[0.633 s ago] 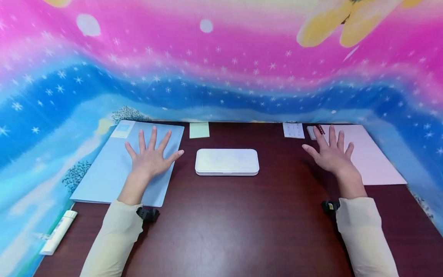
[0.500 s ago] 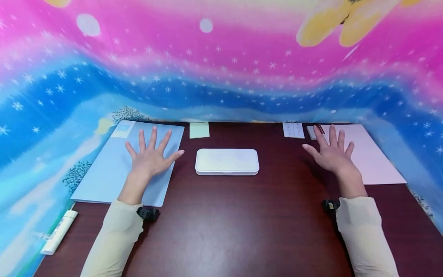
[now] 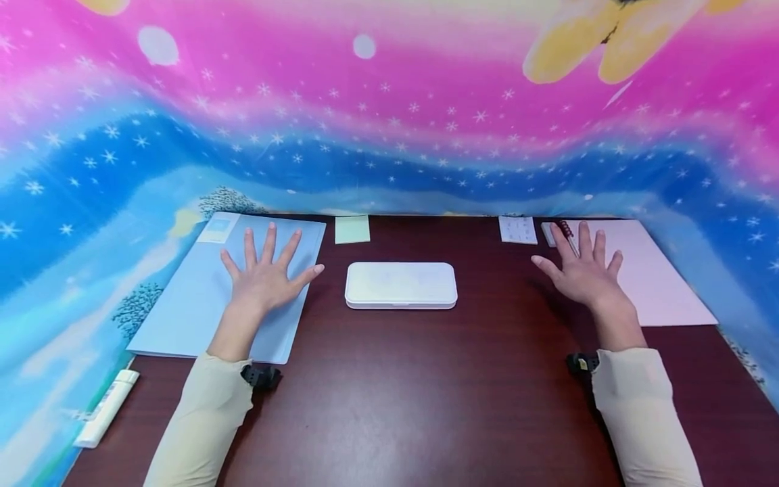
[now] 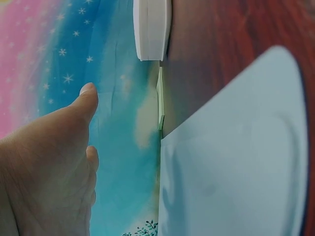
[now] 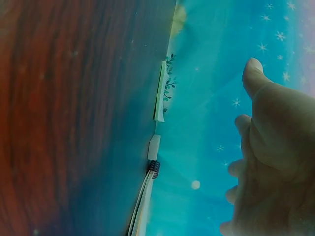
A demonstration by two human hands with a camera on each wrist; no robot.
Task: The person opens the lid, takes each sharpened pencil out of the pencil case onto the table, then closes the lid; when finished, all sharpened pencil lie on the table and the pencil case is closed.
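A: Left side of the worktop (image 3: 395, 419), entries?

B: One blue folder (image 3: 182, 304), lying flat, pale label (image 3: 218, 228) at its far left corner. Above it, one left hand (image 3: 264, 277), fingers straight and spread wide, holding nothing; the left wrist view shows it raised clear of the folder. Nearer, by the left edge: one white tube (image 3: 106, 409), lying down.

A: Right side?

B: One pink notebook (image 3: 663, 284), flat, dark coil (image 3: 567, 230) at its far left. Above its left part, one right hand (image 3: 584, 270), likewise spread wide, nothing in its grasp, raised. One small white block (image 3: 548, 234) just left of the coil; kind uncertain.

A: Middle?

B: One white case (image 3: 400, 284), lid closed, between the hands and apart from both. Far edge: one green note pad (image 3: 352, 230) to the left, one patterned note pad (image 3: 518, 230) to the right.

A: Progress?

B: Done: nothing that shows. Case closed, folder and notebook flat, no item in either hand. Judged from that, the handling stands at its start, or at a rest with everything set down; this moment alone cannot separate the two. Left, if at the start: all of it.
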